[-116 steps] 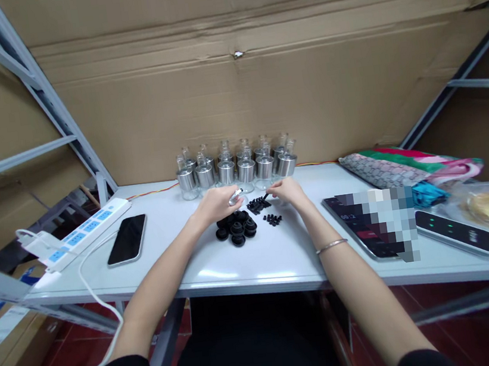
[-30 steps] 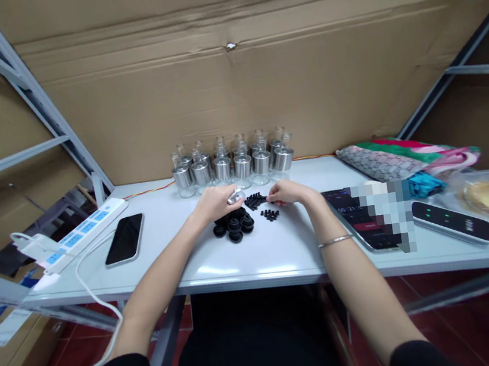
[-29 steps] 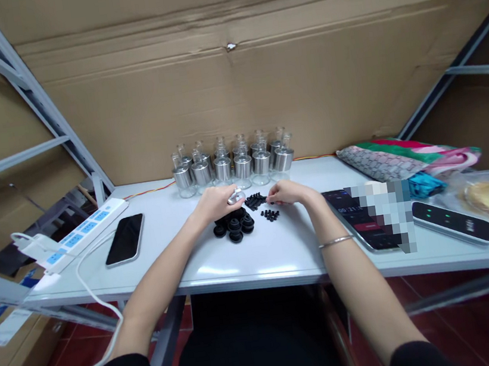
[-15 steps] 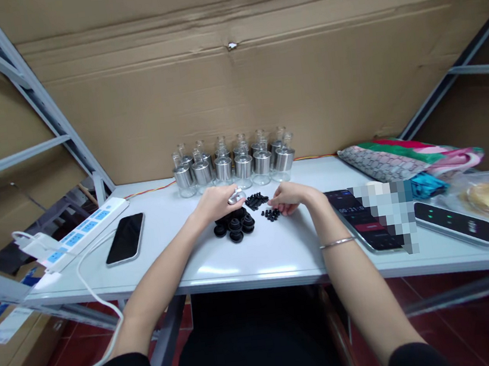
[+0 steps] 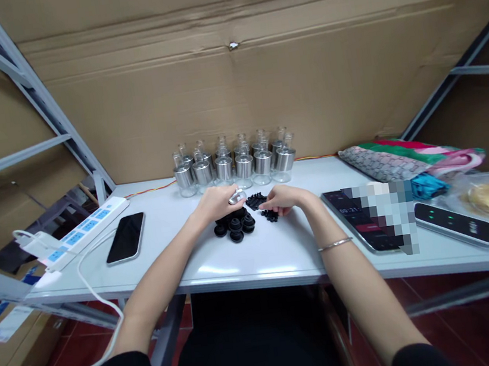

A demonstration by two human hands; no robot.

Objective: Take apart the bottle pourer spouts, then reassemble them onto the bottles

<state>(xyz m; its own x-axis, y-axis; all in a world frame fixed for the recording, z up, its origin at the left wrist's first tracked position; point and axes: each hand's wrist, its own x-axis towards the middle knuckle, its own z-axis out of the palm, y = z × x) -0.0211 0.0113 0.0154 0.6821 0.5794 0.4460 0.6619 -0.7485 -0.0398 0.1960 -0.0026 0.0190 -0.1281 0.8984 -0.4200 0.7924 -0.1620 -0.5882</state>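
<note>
Head view: I see both of my hands over the middle of the white table (image 5: 259,262). My left hand (image 5: 216,203) is closed around a small silver piece (image 5: 236,195), which juts from between thumb and forefinger. This hand sits directly above a cluster of black round caps (image 5: 235,227) and touches the top ones. My right hand (image 5: 283,198) rests palm down with fingers curled together, tips pinched at a scatter of small black parts (image 5: 270,215); I cannot tell whether a part is actually held. A second group of small black pieces (image 5: 254,200) lies between the two hands, just behind the fingertips.

Behind the hands, two rows of glass bottles with silver collars (image 5: 234,166) stand upright near the cardboard wall (image 5: 232,88). Left of the hands, a dark phone (image 5: 126,237) lies flat, and a white power strip (image 5: 82,231) lies beside it at the table edge. Right of the hands are a dark tablet (image 5: 356,222), a black device with green lights (image 5: 456,223) and a folded patterned cloth (image 5: 404,162).
</note>
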